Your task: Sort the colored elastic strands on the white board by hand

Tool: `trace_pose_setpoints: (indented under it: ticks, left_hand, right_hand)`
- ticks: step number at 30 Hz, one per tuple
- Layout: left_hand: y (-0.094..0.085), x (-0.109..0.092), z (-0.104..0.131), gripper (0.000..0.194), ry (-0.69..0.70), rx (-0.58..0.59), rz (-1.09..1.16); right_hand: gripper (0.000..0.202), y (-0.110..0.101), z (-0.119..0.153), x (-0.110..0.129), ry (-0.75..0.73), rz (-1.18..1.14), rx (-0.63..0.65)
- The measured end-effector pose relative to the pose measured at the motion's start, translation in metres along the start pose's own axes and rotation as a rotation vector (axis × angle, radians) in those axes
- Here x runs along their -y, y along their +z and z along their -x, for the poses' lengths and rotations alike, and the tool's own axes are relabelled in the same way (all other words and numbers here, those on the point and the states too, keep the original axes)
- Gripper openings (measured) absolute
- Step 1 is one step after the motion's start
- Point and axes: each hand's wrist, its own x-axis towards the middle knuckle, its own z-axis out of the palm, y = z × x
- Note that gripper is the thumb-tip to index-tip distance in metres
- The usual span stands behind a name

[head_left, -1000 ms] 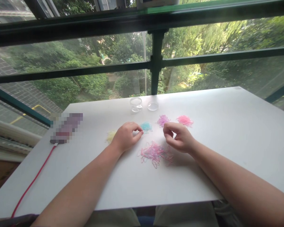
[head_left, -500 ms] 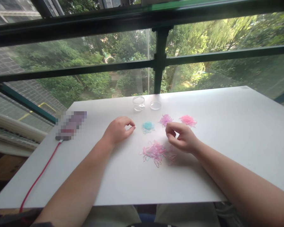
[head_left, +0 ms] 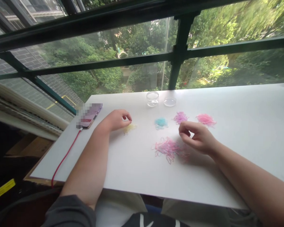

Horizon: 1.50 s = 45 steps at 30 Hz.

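Thin coloured loops that look like small elastic bands lie sorted in heaps. My left hand [head_left: 117,119] hovers by a small yellow heap [head_left: 130,127], thumb and forefinger pinched; what is between them is too small to make out. Close to the mixed pink and purple pile [head_left: 167,148], my right hand [head_left: 196,135] is curled with its fingertips together, and whatever they hold is hidden. A blue heap [head_left: 161,122] lies between the hands. Just beyond my right hand are a purple heap [head_left: 180,117] and a pink heap [head_left: 205,119].
At the back of the white table [head_left: 130,170] stand a clear round container [head_left: 152,99] and its clear lid or shallow dish [head_left: 169,101]. A phone [head_left: 90,116] on the left has a red cable [head_left: 65,156] running over the table edge. Windows border the far side.
My left hand has moved left, away from the blue heap, and the yellow heap now shows beneath it. The view has turned left; my right hand keeps its curled pose by the mixed pile.
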Motion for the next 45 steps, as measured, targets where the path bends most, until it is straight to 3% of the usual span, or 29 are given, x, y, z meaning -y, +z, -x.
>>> trace_pose_setpoints:
  ticks: [7, 11, 16, 21, 24, 27, 35, 45]
  left_hand:
    - [0.003, 0.008, -0.002, 0.019, -0.031, 0.088, -0.001]
    - [0.006, 0.001, -0.006, 0.024, 0.039, -0.022, 0.014]
    - [0.019, -0.028, -0.007, 0.020, 0.225, -0.121, 0.089]
    - [0.035, -0.065, -0.001, 0.022, 0.381, 0.054, 0.137]
    - [0.039, -0.076, 0.002, 0.023, 0.417, 0.121, 0.167]
    - [0.039, -0.077, 0.004, 0.019, 0.391, 0.170, 0.193]
    - [0.037, -0.074, 0.004, 0.020, 0.197, 0.471, 0.230]
    - [0.040, -0.077, 0.004, 0.016, 0.182, 0.472, 0.161]
  right_hand:
    - [0.010, 0.000, -0.002, -0.002, 0.010, 0.079, 0.090]
    - [0.011, 0.001, -0.003, -0.004, 0.015, 0.133, 0.161]
    - [0.018, 0.003, -0.004, -0.005, 0.032, 0.192, 0.188]
    - [0.022, 0.001, -0.005, -0.005, 0.029, 0.237, 0.221]
    - [0.023, -0.001, -0.005, -0.003, 0.023, 0.221, 0.260]
    - [0.022, -0.004, -0.005, -0.001, 0.021, 0.196, 0.317]
    - [0.015, -0.005, -0.006, -0.002, 0.007, 0.220, 0.369]
    - [0.012, -0.004, -0.006, -0.005, 0.017, 0.242, 0.360]
